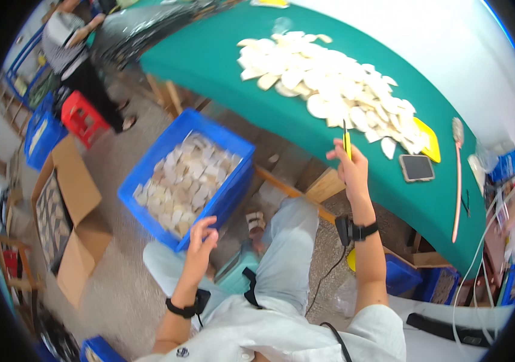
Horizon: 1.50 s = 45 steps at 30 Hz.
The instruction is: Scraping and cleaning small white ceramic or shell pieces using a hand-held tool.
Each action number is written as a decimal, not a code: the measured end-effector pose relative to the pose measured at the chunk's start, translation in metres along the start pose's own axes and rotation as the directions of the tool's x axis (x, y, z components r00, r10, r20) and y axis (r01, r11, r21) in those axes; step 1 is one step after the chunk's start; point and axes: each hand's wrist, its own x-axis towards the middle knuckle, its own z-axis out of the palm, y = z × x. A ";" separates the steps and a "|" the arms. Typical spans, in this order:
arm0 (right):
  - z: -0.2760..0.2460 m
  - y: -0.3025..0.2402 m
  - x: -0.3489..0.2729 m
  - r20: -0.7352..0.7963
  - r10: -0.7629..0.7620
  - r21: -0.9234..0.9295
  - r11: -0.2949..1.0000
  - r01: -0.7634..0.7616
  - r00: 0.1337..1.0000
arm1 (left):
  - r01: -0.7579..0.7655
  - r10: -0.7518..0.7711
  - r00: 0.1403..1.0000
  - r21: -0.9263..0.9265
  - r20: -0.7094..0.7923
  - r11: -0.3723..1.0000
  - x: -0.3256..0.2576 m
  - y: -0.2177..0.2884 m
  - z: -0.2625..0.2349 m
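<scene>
My right hand [351, 164] is raised at the table's near edge, closed round a slim yellow utility knife [347, 143] whose dark tip points away from me. Beyond the tip, a heap of flat, cream-white rounded pieces [324, 75] lies on the green-covered table [209, 66]. My left hand [199, 242] hovers by the near corner of a blue bin [233, 192], its fingers loosely bent and apart, with nothing seen in them. The bin holds many similar flat pieces [188, 175], some of them greyish or tan.
Right of the heap lie a yellow tray [429, 140], a phone [417, 168] and a long-handled brush [457, 175]. An open cardboard box [79, 196] stands on the floor at left. Behind it are a red stool [82, 117] and a standing person [79, 57].
</scene>
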 end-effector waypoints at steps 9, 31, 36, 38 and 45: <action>0.021 0.069 -0.125 0.353 0.266 -0.231 0.954 -0.192 0.897 | -0.026 0.078 0.924 0.141 -0.375 0.990 -0.028 -0.018 -0.076; 0.067 0.035 -0.176 0.544 0.225 -0.450 0.892 0.054 0.809 | 0.118 0.050 0.916 0.388 -0.397 0.914 -0.002 -0.091 -0.213; 0.073 0.048 -0.158 0.515 0.272 -0.463 0.886 -0.004 0.813 | 0.258 -0.009 0.875 0.450 -0.484 0.855 0.056 -0.134 -0.193; 0.073 0.057 -0.146 0.529 0.252 -0.458 0.889 0.023 0.810 | 0.248 0.106 0.876 0.628 -0.471 0.738 0.082 -0.157 -0.187; 0.066 0.085 -0.118 0.378 0.353 -0.457 0.875 -0.159 0.856 | 0.477 -0.381 0.865 0.769 -0.325 0.426 0.140 -0.246 -0.159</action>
